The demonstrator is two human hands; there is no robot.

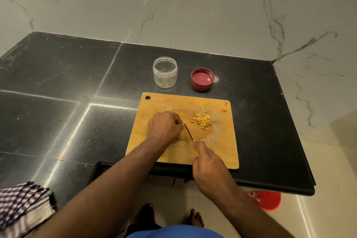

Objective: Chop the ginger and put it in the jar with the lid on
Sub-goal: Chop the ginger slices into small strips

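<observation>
On the dark surface (pixel 58 75), my right hand (pixel 209 168) grips the knife (pixel 189 132) while my left hand (pixel 164 127), curled, seemingly pins ginger hidden beneath on the board (pixel 220 147).

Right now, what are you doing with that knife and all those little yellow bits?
A person is chopping ginger on the wooden cutting board. The right hand holds the knife, and the left hand is curled beside the blade, its fingers hiding whatever it steadies. A pile of chopped ginger sits on the board. Behind it, the clear jar stands empty, with its red lid off beside it.
</observation>
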